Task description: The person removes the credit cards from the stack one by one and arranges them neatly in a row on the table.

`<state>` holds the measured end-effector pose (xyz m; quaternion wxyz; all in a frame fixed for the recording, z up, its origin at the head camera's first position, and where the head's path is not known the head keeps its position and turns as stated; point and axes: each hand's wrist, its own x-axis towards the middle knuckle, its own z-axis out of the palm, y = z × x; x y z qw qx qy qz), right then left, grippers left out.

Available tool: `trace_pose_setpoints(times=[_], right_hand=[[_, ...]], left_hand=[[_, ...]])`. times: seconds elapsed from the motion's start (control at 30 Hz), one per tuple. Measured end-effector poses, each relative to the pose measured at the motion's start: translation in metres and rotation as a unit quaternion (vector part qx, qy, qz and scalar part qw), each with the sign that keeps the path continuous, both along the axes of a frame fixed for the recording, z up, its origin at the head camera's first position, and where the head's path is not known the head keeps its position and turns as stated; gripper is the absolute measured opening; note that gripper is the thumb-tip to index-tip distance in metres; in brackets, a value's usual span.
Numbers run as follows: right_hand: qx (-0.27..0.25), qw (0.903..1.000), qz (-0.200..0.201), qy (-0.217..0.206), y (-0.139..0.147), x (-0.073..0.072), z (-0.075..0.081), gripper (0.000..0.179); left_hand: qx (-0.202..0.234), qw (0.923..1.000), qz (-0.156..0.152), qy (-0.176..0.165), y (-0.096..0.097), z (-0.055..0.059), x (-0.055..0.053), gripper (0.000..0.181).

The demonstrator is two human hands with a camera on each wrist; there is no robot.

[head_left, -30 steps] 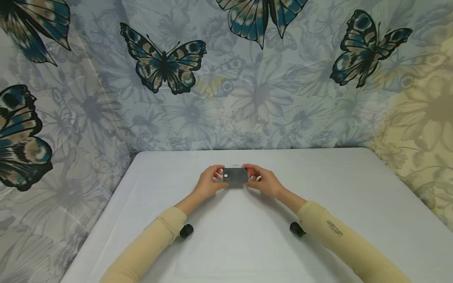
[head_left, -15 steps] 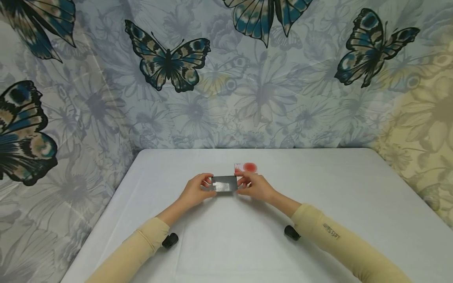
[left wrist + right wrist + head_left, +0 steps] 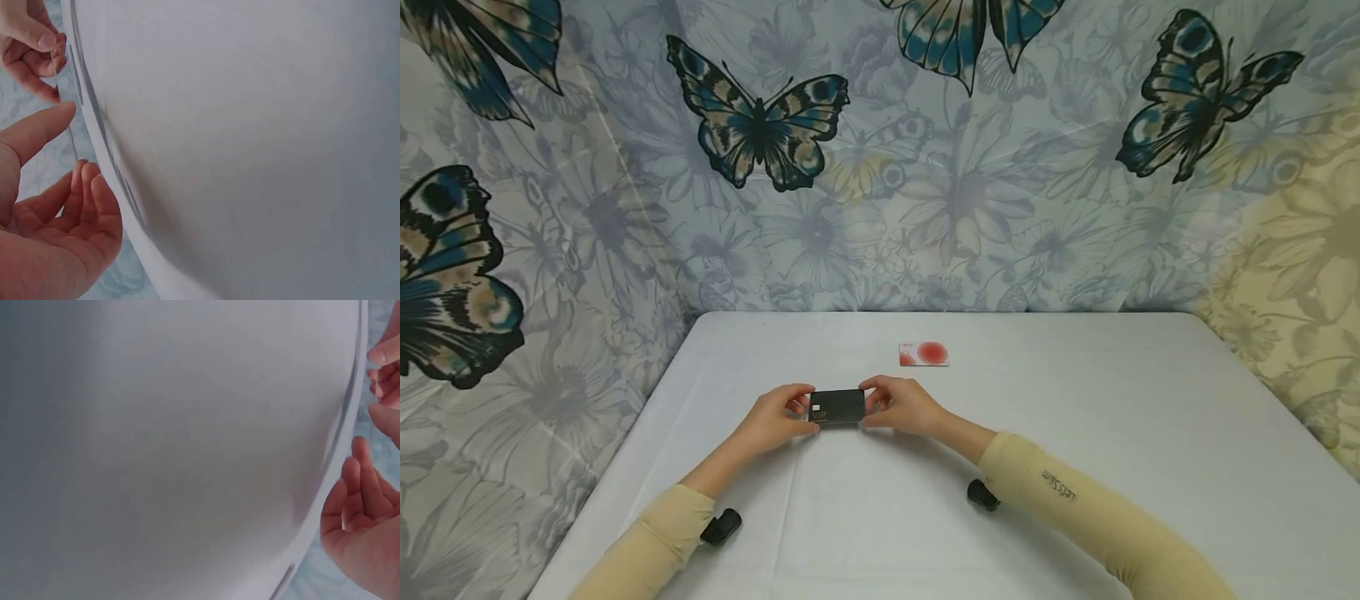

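Left hand, right hand, pinching black card (VIP); white table

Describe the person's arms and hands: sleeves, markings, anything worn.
Left hand and right hand are bare; no gloves or rings visible. Left sleeve and right sleeve: pale yellow, close-fitting, ending short of the hands. Right one carries dark lettering, apparently "LetsSlim"; none visible on the left. A small black piece shows beside each sleeve.

The right sleeve is pale yellow and close-fitting, with dark lettering along it and a small black device below its cuff; left of that sleeve, a matching yellow sleeve has a second black device.
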<state>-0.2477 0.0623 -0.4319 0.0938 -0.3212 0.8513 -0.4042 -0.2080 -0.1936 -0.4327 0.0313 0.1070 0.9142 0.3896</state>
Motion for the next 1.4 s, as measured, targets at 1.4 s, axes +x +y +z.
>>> trace_pose_setpoints(times=[1.4], right_hand=[[0.172,0.9809,-0.076,0.050,-0.107,0.000,-0.001,0.048]], left_hand=[[-0.102,0.9931,0.057,-0.002,-0.064,0.001,0.008,0.057]])
